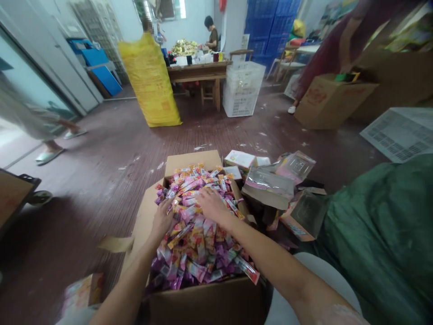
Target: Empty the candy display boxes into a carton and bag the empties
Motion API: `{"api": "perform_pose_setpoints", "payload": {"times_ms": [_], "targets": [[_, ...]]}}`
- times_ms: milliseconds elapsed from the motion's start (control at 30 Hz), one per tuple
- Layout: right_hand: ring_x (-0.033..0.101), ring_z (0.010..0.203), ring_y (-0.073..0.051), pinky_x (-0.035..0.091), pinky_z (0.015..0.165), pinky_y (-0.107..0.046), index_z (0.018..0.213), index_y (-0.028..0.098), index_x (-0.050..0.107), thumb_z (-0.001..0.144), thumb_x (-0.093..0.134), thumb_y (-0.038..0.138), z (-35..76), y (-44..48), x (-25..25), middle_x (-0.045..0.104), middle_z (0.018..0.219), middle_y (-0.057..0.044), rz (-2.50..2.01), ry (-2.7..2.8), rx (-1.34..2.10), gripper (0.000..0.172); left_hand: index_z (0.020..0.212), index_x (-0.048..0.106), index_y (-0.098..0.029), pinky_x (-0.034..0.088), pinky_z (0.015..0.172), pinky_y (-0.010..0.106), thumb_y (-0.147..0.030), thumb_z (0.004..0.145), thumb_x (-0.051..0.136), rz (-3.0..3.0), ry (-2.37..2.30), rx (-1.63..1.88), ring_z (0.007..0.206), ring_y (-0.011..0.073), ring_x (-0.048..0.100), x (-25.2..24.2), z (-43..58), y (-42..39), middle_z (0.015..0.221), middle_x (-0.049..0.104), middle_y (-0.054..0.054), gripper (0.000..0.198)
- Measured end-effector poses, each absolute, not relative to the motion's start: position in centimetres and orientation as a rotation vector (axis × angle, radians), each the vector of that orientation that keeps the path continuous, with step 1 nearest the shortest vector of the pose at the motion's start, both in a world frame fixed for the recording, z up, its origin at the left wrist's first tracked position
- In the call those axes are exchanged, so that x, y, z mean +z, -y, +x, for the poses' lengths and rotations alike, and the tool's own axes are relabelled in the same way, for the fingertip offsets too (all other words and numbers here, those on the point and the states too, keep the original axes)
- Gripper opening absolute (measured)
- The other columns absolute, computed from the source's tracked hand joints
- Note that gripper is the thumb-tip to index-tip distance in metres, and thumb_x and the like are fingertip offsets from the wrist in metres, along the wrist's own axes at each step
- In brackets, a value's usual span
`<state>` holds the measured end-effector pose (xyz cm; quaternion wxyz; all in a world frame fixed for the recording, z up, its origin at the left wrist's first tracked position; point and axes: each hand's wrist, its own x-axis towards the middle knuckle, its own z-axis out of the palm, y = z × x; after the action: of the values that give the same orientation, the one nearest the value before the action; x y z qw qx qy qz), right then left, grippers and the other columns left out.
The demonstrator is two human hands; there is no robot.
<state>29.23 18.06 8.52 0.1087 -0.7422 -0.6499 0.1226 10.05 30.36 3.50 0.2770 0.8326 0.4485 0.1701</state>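
A large cardboard box (206, 307) stands before me with its flaps folded out. It is heaped with small wrapped candy sticks (199, 239) in pink, purple and orange. At the left side of the heap my left hand (164, 217) rests on the wrappers, its fingers stretched forward and partly blurred. My right hand (211, 205) lies palm down near the middle, fingers apart, touching the candy sticks. I see nothing gripped in either hand.
Torn, opened packaging boxes (270, 185) lie right of the carton, beside a green sack (385, 234). Farther off stand a yellow sack (152, 85), white crates (243, 90) and a wooden table (199, 70). A person in dark red bends over another carton (331, 99); another walks at left.
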Motion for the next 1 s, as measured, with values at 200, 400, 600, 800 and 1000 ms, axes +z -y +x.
{"api": "perform_pose_setpoints", "payload": {"times_ms": [200, 400, 600, 800, 1000], "targets": [[0.018, 0.144, -0.045, 0.023, 0.109, -0.071, 0.150, 0.040, 0.037, 0.086, 0.049, 0.068, 27.7, -14.2, 3.1, 0.017, 0.164, -0.005, -2.382, 1.648, 0.747, 0.071, 0.140, 0.054, -0.034, 0.027, 0.117, 0.055, -0.043, 0.092, 0.050, 2.392, -1.120, 0.113, 0.145, 0.0302, 0.032, 1.7, 11.7, -24.1, 0.149, 0.051, 0.005, 0.049], [0.014, 0.147, -0.040, 0.017, 0.113, -0.068, 0.151, 0.036, 0.035, 0.088, 0.053, 0.055, 25.1, -10.7, -0.6, 0.016, 0.164, -0.008, -2.390, 1.754, 0.677, 0.068, 0.148, 0.045, -0.030, 0.011, 0.120, 0.059, -0.046, 0.095, 0.045, 2.563, -1.124, -0.159, 0.151, 0.0346, 0.014, -1.1, 10.1, -18.1, 0.158, 0.037, 0.011, 0.054], [0.020, 0.144, -0.045, 0.013, 0.109, -0.075, 0.147, 0.039, 0.042, 0.089, 0.054, 0.052, 26.1, -10.8, 3.0, 0.023, 0.162, -0.008, -2.384, 1.893, 0.664, 0.061, 0.134, 0.060, -0.021, 0.034, 0.116, 0.040, -0.025, 0.094, 0.039, 2.460, -1.089, 0.202, 0.138, 0.0235, 0.042, 1.5, 7.2, -19.5, 0.151, 0.042, 0.012, 0.044], [0.050, 0.123, -0.038, 0.042, 0.100, -0.054, 0.132, 0.013, 0.059, 0.088, 0.046, 0.010, 26.0, -13.7, 8.4, 0.044, 0.147, -0.021, -2.594, 1.967, 0.354, 0.046, 0.140, 0.049, -0.011, 0.034, 0.111, 0.059, -0.043, 0.093, 0.042, 2.185, -1.756, 0.457, 0.141, 0.0411, 0.032, 1.1, 3.0, -21.3, 0.145, 0.043, 0.025, 0.058], [0.059, 0.105, -0.023, 0.048, 0.089, -0.032, 0.116, 0.016, 0.063, 0.096, 0.040, 0.020, 28.2, -19.1, 8.9, 0.061, 0.117, -0.013, -2.273, 1.830, 0.311, 0.031, 0.148, 0.041, -0.025, 0.028, 0.113, 0.059, -0.049, 0.088, 0.050, 2.217, -1.697, 0.272, 0.146, 0.0406, 0.024, -1.3, 4.9, -21.3, 0.155, 0.037, 0.018, 0.065]]}}
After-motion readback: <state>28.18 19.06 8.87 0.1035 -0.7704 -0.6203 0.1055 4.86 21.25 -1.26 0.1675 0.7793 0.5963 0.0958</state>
